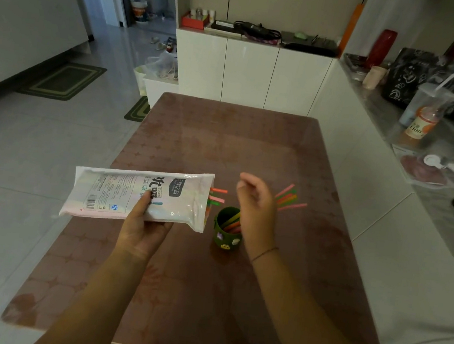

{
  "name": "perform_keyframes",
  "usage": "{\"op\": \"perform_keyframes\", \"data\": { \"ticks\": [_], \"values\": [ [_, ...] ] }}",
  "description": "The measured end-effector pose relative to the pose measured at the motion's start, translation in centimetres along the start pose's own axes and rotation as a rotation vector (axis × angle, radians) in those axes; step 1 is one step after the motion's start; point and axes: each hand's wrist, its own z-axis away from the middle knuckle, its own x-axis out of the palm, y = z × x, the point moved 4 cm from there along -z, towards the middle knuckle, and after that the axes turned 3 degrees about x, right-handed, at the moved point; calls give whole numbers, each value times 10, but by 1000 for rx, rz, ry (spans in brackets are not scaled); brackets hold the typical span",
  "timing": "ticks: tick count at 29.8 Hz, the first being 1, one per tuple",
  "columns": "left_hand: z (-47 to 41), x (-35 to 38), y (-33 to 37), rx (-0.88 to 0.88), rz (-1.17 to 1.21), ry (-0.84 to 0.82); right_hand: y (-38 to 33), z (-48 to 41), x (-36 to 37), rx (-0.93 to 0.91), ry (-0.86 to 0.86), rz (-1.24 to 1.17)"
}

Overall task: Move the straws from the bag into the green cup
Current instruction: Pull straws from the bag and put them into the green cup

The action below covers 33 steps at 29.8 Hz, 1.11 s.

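My left hand [144,226] grips a white printed straw bag [138,194] from below and holds it level above the brown table [223,143], its open end to the right. Orange and pink straw tips [217,194] stick out of that opening. Just right of the bag stands the small green cup [227,230] with stickers. Several coloured straws [231,223] lean in the cup, and their far ends [289,197] fan out behind my right hand. My right hand [256,203] hovers over the cup's right side, fingers loosely curled, nothing visibly between them.
White cabinets [248,72] stand beyond the table's far edge. A grey counter [448,157] to the right carries a plastic cup, a bottle, a dark bag and a white cable. Tiled floor with green mats [63,81] lies to the left.
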Motion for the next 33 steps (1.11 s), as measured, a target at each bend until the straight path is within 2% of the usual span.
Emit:
{"op": "perform_keyframes", "data": {
  "ticks": [3, 5, 7, 9, 11, 20, 26, 29, 33],
  "values": [
    [4, 9, 3, 53, -108, -64, 32, 7, 32, 483, -103, -398],
    [6, 15, 7, 114, -188, -60, 43, 9, 44, 642, -138, -543],
    [7, 18, 12, 164, -227, -42, 41, 12, 46, 548, -204, -424],
    [8, 19, 14, 168, -224, -23, 39, 14, 42, 413, -203, -245],
    [9, 18, 13, 149, -213, -13, 40, 14, 39, 368, -185, -187],
    [3, 1, 26, 25, 57, 33, 38, -17, 5, 427, -186, -366],
    [5, 3, 10, -31, 113, 79, 35, -4, 25, 539, -243, -682],
    [7, 6, 3, -45, 121, 83, 36, 1, 31, 530, -215, -693],
    [8, 4, 3, -34, 131, 101, 31, -6, 22, 425, -150, -644]
  ]
}}
